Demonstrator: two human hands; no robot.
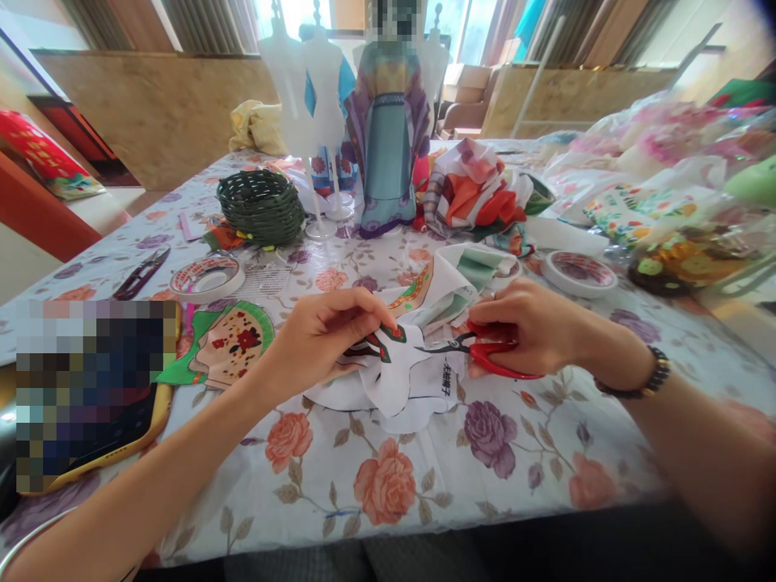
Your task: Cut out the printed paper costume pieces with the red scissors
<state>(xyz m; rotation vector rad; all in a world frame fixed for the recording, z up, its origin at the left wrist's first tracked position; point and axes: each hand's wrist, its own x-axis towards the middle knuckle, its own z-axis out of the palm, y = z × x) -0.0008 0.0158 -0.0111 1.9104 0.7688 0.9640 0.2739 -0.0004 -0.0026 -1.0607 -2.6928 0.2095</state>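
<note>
My left hand (pixel 331 335) pinches a piece of white printed fabric (pixel 388 384) with red and green pattern strips and black outlines. In my right hand (pixel 525 327) is a pair of scissors (pixel 500 356) with red handles, its dark blades pointing left at the fabric's edge. Whether the blades are around the cloth I cannot tell. More of the fabric, with black printed characters, lies under both hands. Just behind them a folded white and pale green cloth (pixel 464 279) rests on the table. Left of my left forearm lies a cut green and cream printed piece (pixel 234 343).
A phone in a yellow case (pixel 161 412) lies at the left. Tape rolls (pixel 209 279), thread snips (pixel 142 273) and a dark green woven basket (pixel 260 206) sit beyond. Farther back stand small white mannequins (pixel 294 97) and a robed figure (pixel 391 153). Plastic bags (pixel 660 178) fill the right.
</note>
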